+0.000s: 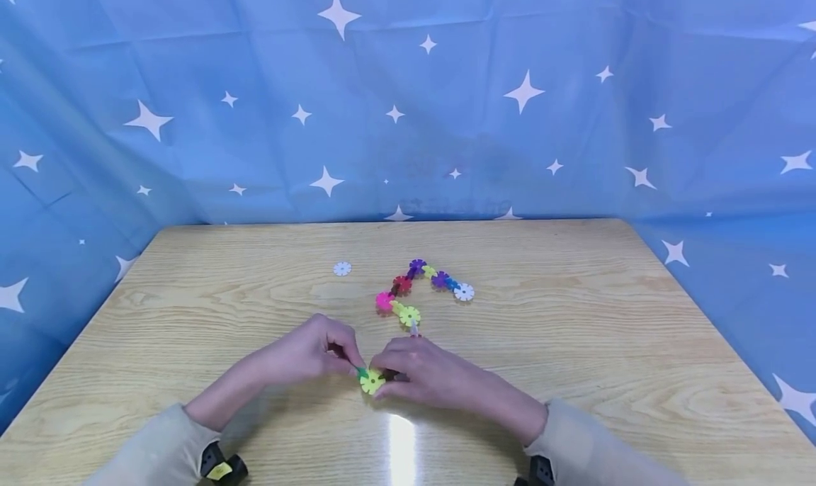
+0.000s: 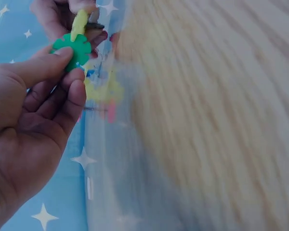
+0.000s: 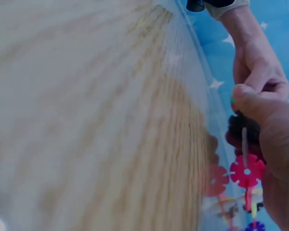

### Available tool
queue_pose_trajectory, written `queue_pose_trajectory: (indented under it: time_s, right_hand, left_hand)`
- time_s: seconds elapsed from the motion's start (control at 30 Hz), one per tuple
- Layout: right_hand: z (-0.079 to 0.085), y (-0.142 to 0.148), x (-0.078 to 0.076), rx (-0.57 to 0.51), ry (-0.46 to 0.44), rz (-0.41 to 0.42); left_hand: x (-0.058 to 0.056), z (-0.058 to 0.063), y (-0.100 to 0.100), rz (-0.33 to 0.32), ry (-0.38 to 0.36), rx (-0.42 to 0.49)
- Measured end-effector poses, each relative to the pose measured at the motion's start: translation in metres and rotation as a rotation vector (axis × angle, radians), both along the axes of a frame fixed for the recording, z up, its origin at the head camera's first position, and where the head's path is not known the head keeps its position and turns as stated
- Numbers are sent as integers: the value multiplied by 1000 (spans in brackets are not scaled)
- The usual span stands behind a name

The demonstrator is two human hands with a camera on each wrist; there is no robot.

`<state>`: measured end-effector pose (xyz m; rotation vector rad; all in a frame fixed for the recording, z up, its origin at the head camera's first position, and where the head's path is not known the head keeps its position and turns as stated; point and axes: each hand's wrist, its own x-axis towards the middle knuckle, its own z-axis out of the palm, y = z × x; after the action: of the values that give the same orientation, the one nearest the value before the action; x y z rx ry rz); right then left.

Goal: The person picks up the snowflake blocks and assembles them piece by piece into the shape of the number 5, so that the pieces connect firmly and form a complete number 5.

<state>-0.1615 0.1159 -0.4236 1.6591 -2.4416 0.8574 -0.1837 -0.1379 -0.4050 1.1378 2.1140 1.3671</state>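
Observation:
My left hand pinches a green notched plastic disc between thumb and fingers. The green disc meets a yellow notched disc, which stands edge-on in the left wrist view. Around the yellow disc are the thumb and fingers of my right hand, partly covering it. A black disc shows beneath the right hand in the right wrist view, with a pale disc edge-on and a pink disc following it. Both hands are close together over the front middle of the table.
Beyond the right hand, a crooked chain of coloured discs lies on the wooden table, ending in a white disc. A single white disc lies apart, farther left. A blue star-printed cloth hangs behind the table.

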Motion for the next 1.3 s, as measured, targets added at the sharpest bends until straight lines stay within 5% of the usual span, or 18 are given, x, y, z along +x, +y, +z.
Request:
queue_pose_trajectory:
  time_s: [0.57, 0.83, 1.3]
  right_hand:
    - [10, 3, -1, 124, -42, -82]
    - [14, -6, -1, -36, -166, -154]
    - [3, -5, -4, -181, -75, -155]
  left_hand:
    - [12, -1, 0, 172, -4, -48]
    - [11, 0, 1, 289, -52, -68]
    - [10, -5, 11, 299, -114, -11]
